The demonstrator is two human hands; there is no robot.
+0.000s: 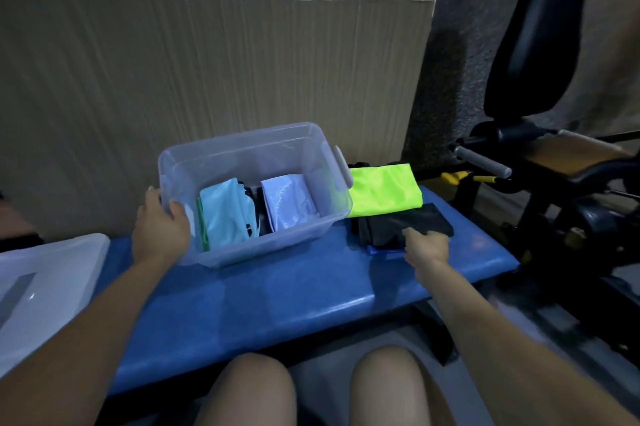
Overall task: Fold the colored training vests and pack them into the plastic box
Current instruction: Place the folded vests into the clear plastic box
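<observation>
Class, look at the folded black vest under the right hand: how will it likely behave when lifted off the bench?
The black vest looks like thin cloth, so it will probably sag and unfold if the right hand lifts one edge. It seems light. Its smooth fabric may slide on the glossy bench.

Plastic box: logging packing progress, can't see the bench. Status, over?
Left hand grips plastic box rim. Right hand fingers pinch folded black vest. Two folded vests in box; neon green vest waits on bench. Nothing in the way.
</observation>
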